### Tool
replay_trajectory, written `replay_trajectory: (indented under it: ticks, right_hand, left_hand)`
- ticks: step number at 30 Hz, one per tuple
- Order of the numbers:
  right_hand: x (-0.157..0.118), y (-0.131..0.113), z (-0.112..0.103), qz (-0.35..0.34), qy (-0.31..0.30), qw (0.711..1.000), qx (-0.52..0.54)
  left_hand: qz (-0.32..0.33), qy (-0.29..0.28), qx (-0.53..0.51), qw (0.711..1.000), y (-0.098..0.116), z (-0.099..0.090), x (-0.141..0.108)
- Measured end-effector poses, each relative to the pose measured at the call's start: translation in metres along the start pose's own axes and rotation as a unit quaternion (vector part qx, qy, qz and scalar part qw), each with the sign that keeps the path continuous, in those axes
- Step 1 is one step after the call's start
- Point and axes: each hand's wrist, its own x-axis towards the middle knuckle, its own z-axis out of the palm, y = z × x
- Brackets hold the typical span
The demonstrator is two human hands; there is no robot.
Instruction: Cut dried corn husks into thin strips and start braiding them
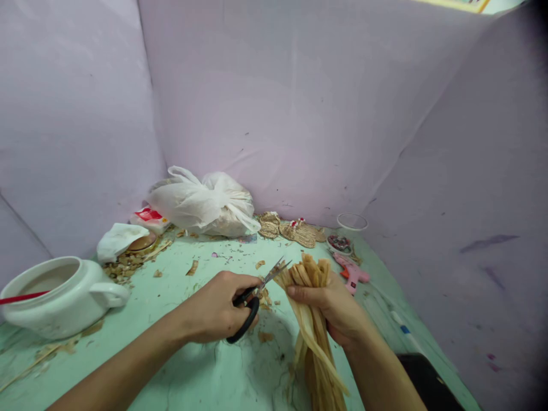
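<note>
My left hand (222,308) is closed around the black handles of a pair of scissors (245,311). The blades are a little apart and point up and right, their tips beside the top of a bundle of dried, straw-coloured strips (317,331). My right hand (327,302) grips that bundle near its upper end, thumb across the front. The strips hang down below the hand past the lower edge of the view, and one paler strip stands loose at the front. Small cut scraps (265,337) lie on the table beneath the scissors.
A white pot (55,311) with a red stick stands at left. Behind are a tied white plastic bag (205,205), woven straw pieces (299,233) and a small dish (339,245). A pink glue gun (353,274) and a dark flat object (423,379) lie at right on the green table.
</note>
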Motion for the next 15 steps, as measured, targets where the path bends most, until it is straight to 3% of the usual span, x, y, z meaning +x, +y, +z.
replay_trajectory:
  ticks: [7, 15]
  right_hand:
    - [0.0005, -0.0022, -0.002, -0.011, 0.015, 0.999, 0.037]
    - [-0.0023, -0.0018, 0.0054, 0.005, 0.007, 1.0, 0.006]
  left_hand:
    - [-0.001, -0.003, 0.015, 1.0, -0.0037, -0.0017, 0.0002]
    - [0.005, 0.035, -0.019, 0.999, -0.0032, 0.0027, 0.0003]
